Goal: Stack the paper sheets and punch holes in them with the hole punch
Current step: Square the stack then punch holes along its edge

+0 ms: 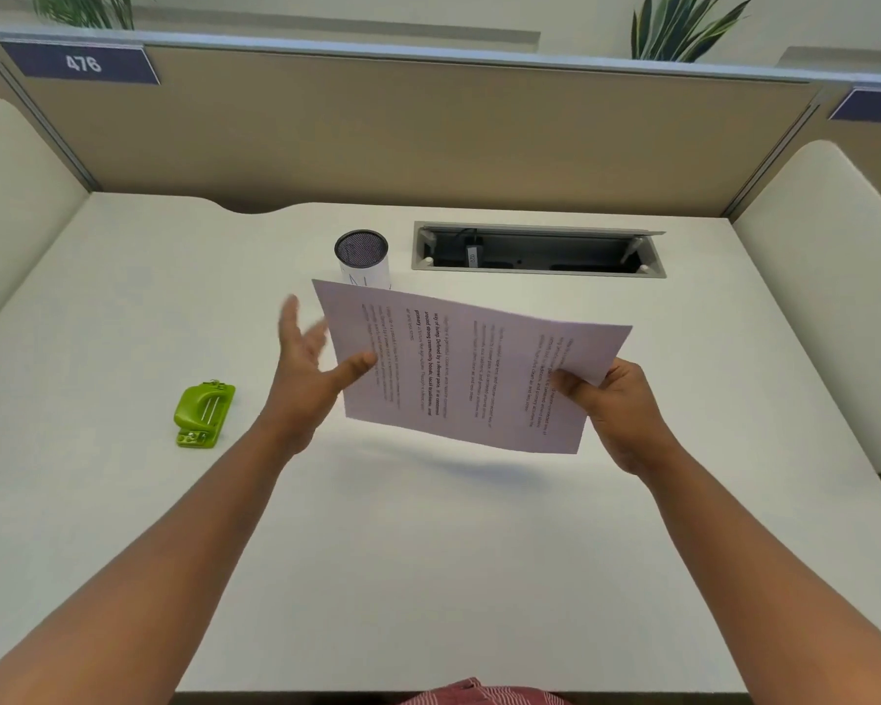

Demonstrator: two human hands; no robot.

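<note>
A stack of printed paper sheets [469, 368] hangs above the middle of the white desk [428, 552], tilted, text sideways. My right hand [611, 404] grips the stack's right corner, fingers curled round its edge. At the stack's left edge, my left hand [306, 368] has straight, spread, blurred fingers; its thumb lies over the front of the sheets. The green hole punch [203, 414] sits on the desk to the left, apart from both hands.
A mesh pen cup [362, 259] stands just behind the sheets. An open cable tray [537, 251] is sunk into the desk at the back right. Beige partitions with number plates wall the desk on three sides.
</note>
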